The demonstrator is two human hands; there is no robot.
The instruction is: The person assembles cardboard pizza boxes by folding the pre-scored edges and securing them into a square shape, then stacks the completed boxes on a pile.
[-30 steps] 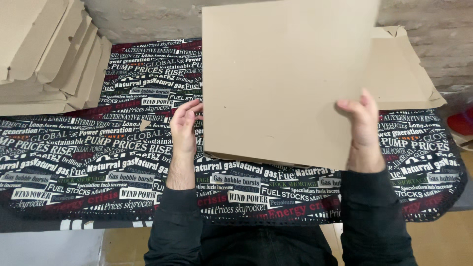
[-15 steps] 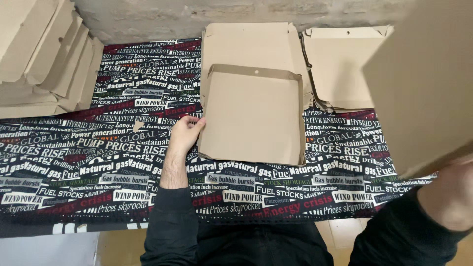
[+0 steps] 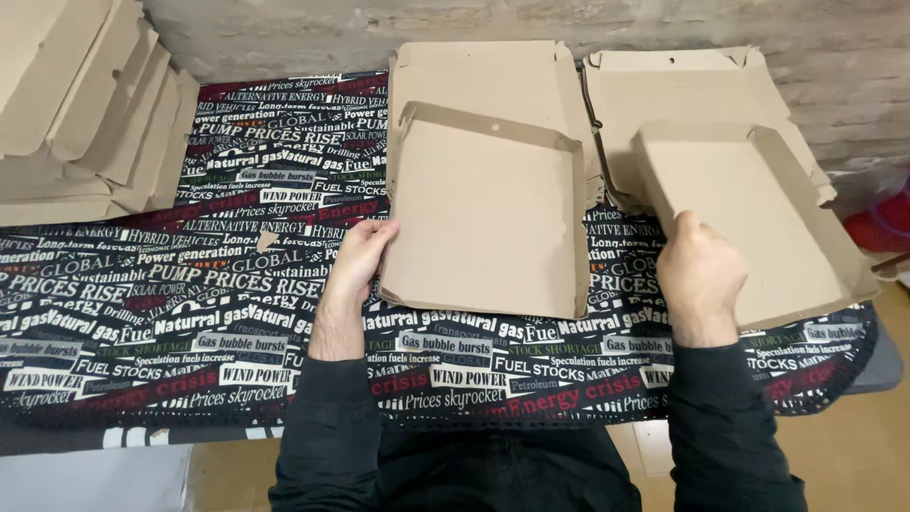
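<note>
Nearest the camera, dark sleeves lead onto a worktop point(image 3: 142, 313) under a black cloth printed with headlines. The left hand point(image 3: 355, 261) rests with loose, uncurled fingers against the near-left edge of a flat cardboard box blank point(image 3: 483, 223), touching but not gripping it. The right hand point(image 3: 700, 275) is closed around the near corner of a folded cardboard tray point(image 3: 758, 223), holding it tilted over more flat blanks point(image 3: 664, 85) just beyond. Far to the left hand's side sits a stack of folded boxes point(image 3: 76, 104). The step looks like setting the tray aside; folding the central blank would call for both hands on its flaps.
</note>
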